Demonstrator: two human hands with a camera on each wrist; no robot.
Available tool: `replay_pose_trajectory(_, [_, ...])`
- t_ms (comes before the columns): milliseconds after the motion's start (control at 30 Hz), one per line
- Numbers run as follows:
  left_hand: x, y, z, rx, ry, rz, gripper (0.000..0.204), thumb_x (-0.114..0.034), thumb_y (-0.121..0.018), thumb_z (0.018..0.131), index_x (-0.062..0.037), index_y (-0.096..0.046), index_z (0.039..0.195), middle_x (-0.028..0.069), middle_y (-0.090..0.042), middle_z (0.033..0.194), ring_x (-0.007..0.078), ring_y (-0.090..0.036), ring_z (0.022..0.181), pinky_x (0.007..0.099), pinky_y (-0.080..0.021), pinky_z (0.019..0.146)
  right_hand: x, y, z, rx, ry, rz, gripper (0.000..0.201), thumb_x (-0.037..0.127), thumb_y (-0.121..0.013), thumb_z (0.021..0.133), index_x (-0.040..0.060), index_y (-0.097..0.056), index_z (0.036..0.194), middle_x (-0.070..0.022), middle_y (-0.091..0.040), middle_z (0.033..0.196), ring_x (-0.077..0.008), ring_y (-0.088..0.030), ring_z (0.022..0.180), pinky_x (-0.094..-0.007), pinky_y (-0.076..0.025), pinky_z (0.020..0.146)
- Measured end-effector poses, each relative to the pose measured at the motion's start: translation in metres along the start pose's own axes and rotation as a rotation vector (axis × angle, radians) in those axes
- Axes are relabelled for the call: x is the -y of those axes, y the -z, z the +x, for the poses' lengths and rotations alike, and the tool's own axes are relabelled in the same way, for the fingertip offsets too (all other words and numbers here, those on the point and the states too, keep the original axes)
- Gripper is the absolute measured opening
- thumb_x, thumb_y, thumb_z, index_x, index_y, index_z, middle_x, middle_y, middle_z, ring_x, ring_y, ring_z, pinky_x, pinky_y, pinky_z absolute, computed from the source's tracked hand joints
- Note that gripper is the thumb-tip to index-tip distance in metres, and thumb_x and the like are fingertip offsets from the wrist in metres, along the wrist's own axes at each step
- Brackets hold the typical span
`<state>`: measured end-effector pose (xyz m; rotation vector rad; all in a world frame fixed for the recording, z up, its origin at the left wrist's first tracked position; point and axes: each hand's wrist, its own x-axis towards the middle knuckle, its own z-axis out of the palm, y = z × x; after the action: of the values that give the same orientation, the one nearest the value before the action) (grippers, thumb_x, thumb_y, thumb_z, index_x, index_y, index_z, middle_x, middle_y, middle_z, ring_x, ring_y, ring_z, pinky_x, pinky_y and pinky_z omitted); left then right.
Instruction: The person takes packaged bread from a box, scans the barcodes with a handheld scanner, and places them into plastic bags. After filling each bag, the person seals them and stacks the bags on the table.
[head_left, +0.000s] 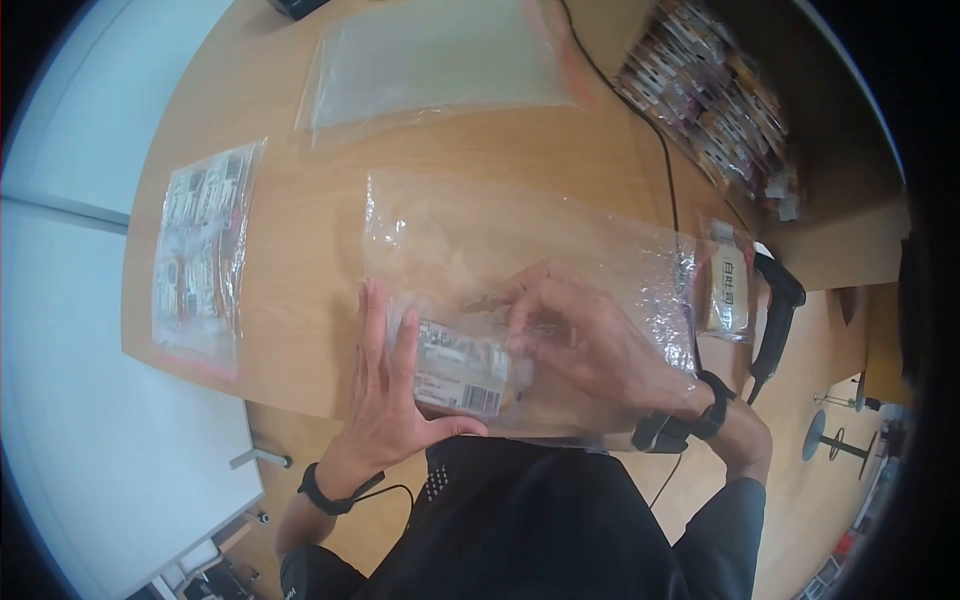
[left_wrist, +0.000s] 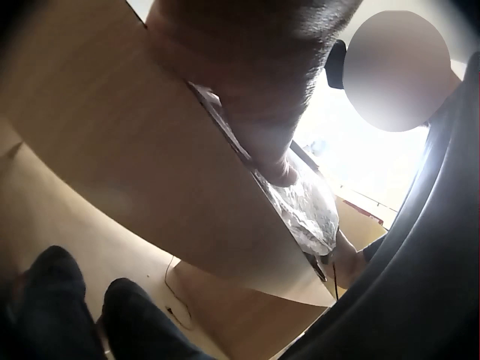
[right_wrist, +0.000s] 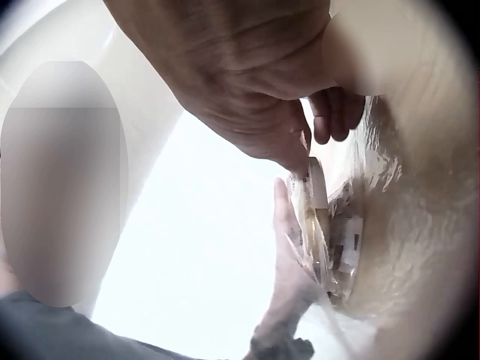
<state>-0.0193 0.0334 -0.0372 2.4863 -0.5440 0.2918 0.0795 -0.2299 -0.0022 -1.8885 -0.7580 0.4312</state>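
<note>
A large clear plastic bag (head_left: 590, 230) lies across the table in the head view. A small packet with a printed label and barcode (head_left: 455, 385) is at its left end. My left hand (head_left: 385, 410) lies against the packet's left side, fingers straight and thumb stretched along the near edge. Over the bag, my right hand (head_left: 590, 345) has bent fingers and pinches clear film beside the packet. In the right wrist view, the fingertips of my right hand (right_wrist: 255, 90) meet the top of the film by the packets (right_wrist: 345, 244). Whether this hand is inside the bag, I cannot tell.
Flat clear bags (head_left: 440, 60) lie at the back, and a bag of labelled packets (head_left: 200, 255) at the left. To the right are a packet with dark characters (head_left: 727, 285), a black scanner (head_left: 778, 315), a cable (head_left: 665, 160) and a box of many packets (head_left: 710, 110).
</note>
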Motion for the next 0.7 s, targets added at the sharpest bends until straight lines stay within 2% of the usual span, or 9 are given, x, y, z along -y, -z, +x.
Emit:
replay_pose_trajectory(67, [0.003, -0.003, -0.001, -0.009, 0.016, -0.013, 0.136, -0.076, -0.078, 0.070, -0.0056, -0.011, 0.166, 0.0407, -0.004, 0.165, 0.0589, -0.012, 0.153, 0.0653, -0.023, 0.121, 0.001, -0.004, 0.001, -0.080, 0.081, 0.062, 0.022, 0.012, -0.071, 0.096, -0.0009, -0.059, 0.108, -0.0152, -0.066, 0.100, -0.0307, -0.067, 0.091, -0.0402, -0.055, 0.080])
replay_pose_trajectory(133, [0.003, -0.003, 0.000, -0.021, 0.025, -0.021, 0.135, -0.078, -0.076, 0.071, -0.0060, -0.012, 0.166, 0.0405, -0.004, 0.165, 0.0589, -0.012, 0.153, 0.0655, -0.023, 0.121, 0.007, -0.004, 0.005, -0.338, -0.288, 0.435, 0.014, 0.009, -0.067, 0.099, 0.0017, -0.060, 0.109, -0.0132, -0.067, 0.095, -0.0271, -0.068, 0.083, -0.0383, -0.054, 0.075])
replay_pose_trajectory(167, [0.002, -0.002, 0.000, 0.004, 0.028, 0.007, 0.133, -0.079, -0.074, 0.072, -0.0060, -0.015, 0.166, 0.0403, -0.006, 0.165, 0.0586, -0.013, 0.153, 0.0655, -0.023, 0.120, 0.006, -0.002, 0.009, -0.339, -0.287, 0.429, 0.014, 0.009, -0.067, 0.099, 0.0017, -0.060, 0.109, -0.0132, -0.067, 0.095, -0.0271, -0.068, 0.083, -0.0383, -0.054, 0.075])
replay_pose_trajectory(267, [-0.002, 0.001, -0.002, 0.051, 0.059, 0.058, 0.127, -0.081, -0.069, 0.075, -0.0052, -0.022, 0.165, 0.0391, -0.010, 0.165, 0.0578, -0.014, 0.153, 0.0656, -0.023, 0.120, -0.009, 0.010, 0.032, -0.490, -0.151, 0.166, 0.012, 0.010, -0.062, 0.103, 0.0015, -0.061, 0.111, -0.0120, -0.069, 0.094, -0.0277, -0.068, 0.078, -0.0390, -0.055, 0.072])
replay_pose_trajectory(333, [-0.005, 0.005, 0.001, 0.084, 0.045, 0.051, 0.124, -0.082, -0.067, 0.077, -0.0043, -0.026, 0.164, 0.0380, -0.012, 0.166, 0.0573, -0.015, 0.153, 0.0656, -0.023, 0.120, -0.025, 0.008, 0.044, -0.239, -0.078, -0.068, 0.023, 0.014, -0.064, 0.099, 0.0022, -0.063, 0.118, -0.0167, -0.070, 0.112, -0.0324, -0.068, 0.102, -0.0388, -0.053, 0.091])
replay_pose_trajectory(400, [-0.010, 0.011, 0.007, 0.149, 0.035, 0.241, 0.120, -0.081, -0.065, 0.081, -0.0011, -0.027, 0.162, 0.0331, -0.017, 0.167, 0.0558, -0.016, 0.154, 0.0624, -0.022, 0.122, -0.055, -0.002, 0.044, -0.154, 0.239, -0.221, 0.033, 0.013, -0.067, 0.093, 0.0017, -0.064, 0.124, -0.0210, -0.069, 0.122, -0.0370, -0.066, 0.113, -0.0412, -0.053, 0.098])
replay_pose_trajectory(567, [-0.025, 0.013, 0.012, 0.228, 0.062, 0.392, 0.111, -0.082, -0.054, 0.087, -0.0017, -0.033, 0.161, 0.0276, -0.026, 0.167, 0.0529, -0.020, 0.154, 0.0650, -0.020, 0.121, -0.017, 0.012, 0.004, -0.157, 0.112, -0.705, 0.047, 0.011, -0.073, 0.073, 0.0014, -0.068, 0.119, -0.0210, -0.067, 0.125, -0.0390, -0.062, 0.117, -0.0464, -0.054, 0.096])
replay_pose_trajectory(633, [-0.033, 0.022, 0.017, 0.285, 0.084, 0.558, 0.109, -0.083, -0.050, 0.088, -0.0029, -0.035, 0.160, 0.0265, -0.030, 0.166, 0.0493, -0.022, 0.155, 0.0672, -0.016, 0.121, -0.011, 0.043, -0.054, -0.256, 0.062, -0.716, 0.042, 0.009, -0.075, 0.078, 0.0016, -0.067, 0.118, -0.0186, -0.068, 0.118, -0.0369, -0.064, 0.110, -0.0455, -0.054, 0.093])
replay_pose_trajectory(700, [-0.040, 0.027, 0.028, 0.270, 0.022, 0.492, 0.106, -0.080, -0.050, 0.090, -0.0026, -0.034, 0.160, 0.0263, -0.028, 0.167, 0.0495, -0.021, 0.155, 0.0675, -0.015, 0.121, 0.000, 0.060, -0.097, -0.578, -0.117, -0.841, 0.035, 0.018, -0.075, 0.087, 0.0012, -0.064, 0.116, -0.0163, -0.067, 0.106, -0.0329, -0.064, 0.095, -0.0444, -0.055, 0.081])
